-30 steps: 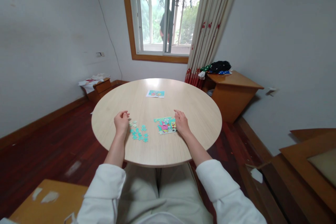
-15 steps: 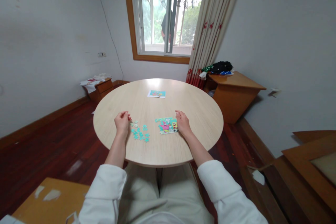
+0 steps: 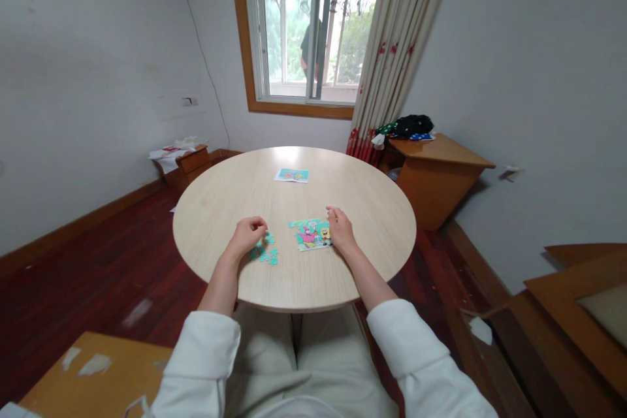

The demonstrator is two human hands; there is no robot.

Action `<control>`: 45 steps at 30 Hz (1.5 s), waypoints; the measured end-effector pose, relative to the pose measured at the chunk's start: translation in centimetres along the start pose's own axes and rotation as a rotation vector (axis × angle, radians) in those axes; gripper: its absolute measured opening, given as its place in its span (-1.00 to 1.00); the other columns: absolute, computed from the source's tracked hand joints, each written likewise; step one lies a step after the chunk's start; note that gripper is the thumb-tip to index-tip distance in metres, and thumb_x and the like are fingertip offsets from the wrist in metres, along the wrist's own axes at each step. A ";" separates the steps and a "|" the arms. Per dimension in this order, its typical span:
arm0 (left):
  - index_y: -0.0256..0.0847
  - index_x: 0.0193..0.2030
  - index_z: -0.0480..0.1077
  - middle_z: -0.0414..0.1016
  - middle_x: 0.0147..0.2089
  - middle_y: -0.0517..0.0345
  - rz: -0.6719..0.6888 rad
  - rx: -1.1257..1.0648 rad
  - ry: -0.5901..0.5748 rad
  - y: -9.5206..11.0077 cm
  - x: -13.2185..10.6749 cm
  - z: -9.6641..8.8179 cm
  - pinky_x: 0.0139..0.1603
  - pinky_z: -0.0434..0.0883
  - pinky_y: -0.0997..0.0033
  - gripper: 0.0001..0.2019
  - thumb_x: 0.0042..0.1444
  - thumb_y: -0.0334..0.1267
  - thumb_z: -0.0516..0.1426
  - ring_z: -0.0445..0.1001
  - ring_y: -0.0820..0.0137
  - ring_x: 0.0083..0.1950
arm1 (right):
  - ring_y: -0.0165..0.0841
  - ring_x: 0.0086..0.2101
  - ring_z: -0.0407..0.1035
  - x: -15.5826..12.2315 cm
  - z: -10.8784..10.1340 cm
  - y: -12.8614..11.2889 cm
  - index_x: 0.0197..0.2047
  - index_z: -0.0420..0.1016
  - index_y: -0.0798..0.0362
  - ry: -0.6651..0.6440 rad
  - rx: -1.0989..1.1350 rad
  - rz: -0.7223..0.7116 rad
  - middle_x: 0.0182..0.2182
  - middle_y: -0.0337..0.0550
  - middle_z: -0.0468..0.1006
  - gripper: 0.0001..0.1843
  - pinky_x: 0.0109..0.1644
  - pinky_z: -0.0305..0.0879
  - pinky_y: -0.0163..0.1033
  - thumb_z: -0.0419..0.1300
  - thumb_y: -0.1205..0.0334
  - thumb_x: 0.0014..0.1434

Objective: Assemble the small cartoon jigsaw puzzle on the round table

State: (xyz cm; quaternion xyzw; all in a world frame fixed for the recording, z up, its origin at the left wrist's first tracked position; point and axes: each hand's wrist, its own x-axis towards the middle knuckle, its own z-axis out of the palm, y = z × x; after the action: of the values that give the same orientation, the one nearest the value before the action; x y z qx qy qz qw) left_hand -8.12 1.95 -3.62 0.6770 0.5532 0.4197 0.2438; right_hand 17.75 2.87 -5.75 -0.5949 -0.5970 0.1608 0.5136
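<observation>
My left hand (image 3: 249,236) hovers over or rests on a pile of loose turquoise puzzle pieces (image 3: 268,256), covering part of it. Its thumb and fingers are pinched together; what they hold, if anything, is too small to make out. To the right lies a partly assembled jigsaw puzzle (image 3: 309,238) with a pink starfish and a yellow sponge cartoon figure, its top left edge uneven. My right hand (image 3: 341,228) rests at the puzzle's right edge, hiding that side, with its fingers stretched forward and slightly bent.
A folded picture sheet (image 3: 292,175) with the same cartoon lies at the far side of the round wooden table (image 3: 220,189). A small desk with cloth (image 3: 414,125) stands back right. Behind the window (image 3: 289,32), a person (image 3: 309,46) is partly visible.
My left hand has moved right and slightly down, from the left of the loose pieces to over them, with its fingers still pinched. My right hand has stayed at the puzzle.
</observation>
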 end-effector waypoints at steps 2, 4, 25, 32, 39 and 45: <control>-0.23 -0.61 0.40 0.37 -0.60 0.17 0.002 -0.069 -0.096 0.3 -0.2 0.1 -0.39 0.29 0.40 -0.86 -0.22 -0.31 0.03 0.31 0.42 -0.49 | -0.28 -0.13 0.34 0.1 -0.1 0.1 -0.11 0.44 0.10 -0.006 0.002 -0.001 -0.13 0.00 0.48 -0.56 -0.01 0.23 -0.13 -0.16 0.10 0.18; -0.25 -0.58 0.44 0.38 -0.60 0.15 -0.008 -0.111 -0.185 0.5 -0.3 0.4 -0.43 0.29 0.40 -0.86 -0.26 -0.30 0.07 0.31 0.43 -0.51 | -0.29 -0.14 0.34 0.2 -0.1 0.4 -0.11 0.44 0.08 -0.010 0.005 -0.004 -0.14 -0.02 0.49 -0.57 -0.02 0.23 -0.14 -0.16 0.09 0.18; -0.15 -0.57 0.47 0.47 -0.49 0.11 0.104 0.385 -0.301 1.1 1.1 0.2 -0.16 0.26 0.26 -0.94 -0.25 -0.25 0.21 0.40 0.32 -0.42 | -0.31 -0.15 0.36 0.9 -0.2 1.1 -0.14 0.43 0.07 -0.022 0.019 0.017 -0.18 -0.06 0.50 -0.58 -0.04 0.24 -0.17 -0.16 0.08 0.19; -0.18 -0.54 0.44 0.50 -0.37 0.05 0.156 0.483 -0.340 0.7 1.3 1.3 -0.05 0.19 0.22 -0.90 -0.14 -0.41 0.10 0.43 0.29 -0.31 | -0.30 -0.14 0.36 0.6 -0.2 1.3 -0.12 0.42 0.08 -0.036 0.026 0.029 -0.18 -0.05 0.50 -0.57 -0.03 0.24 -0.17 -0.17 0.08 0.18; -0.17 -0.46 0.47 0.50 -0.30 0.01 0.200 0.499 -0.403 1.1 1.0 0.8 -0.12 0.20 0.30 -0.85 -0.04 -0.34 0.06 0.43 0.29 -0.28 | -0.30 -0.15 0.37 0.6 -0.4 0.9 -0.13 0.42 0.09 -0.043 0.024 0.050 -0.19 -0.04 0.50 -0.56 -0.05 0.24 -0.18 -0.17 0.08 0.18; -0.20 -0.41 0.48 0.49 -0.27 0.03 0.174 0.530 -0.464 1.7 1.0 0.5 -0.09 0.18 0.29 -0.88 -0.10 -0.28 0.14 0.43 0.30 -0.27 | -0.29 -0.17 0.37 0.6 -0.4 0.9 -0.12 0.43 0.09 -0.044 0.029 0.054 -0.22 -0.05 0.51 -0.56 -0.05 0.23 -0.17 -0.16 0.07 0.18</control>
State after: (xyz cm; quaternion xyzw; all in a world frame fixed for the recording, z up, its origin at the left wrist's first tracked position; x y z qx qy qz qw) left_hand -6.70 2.49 -2.27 0.8384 0.5133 0.1161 0.1421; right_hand 18.71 3.44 -6.05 -0.5997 -0.5894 0.1962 0.5045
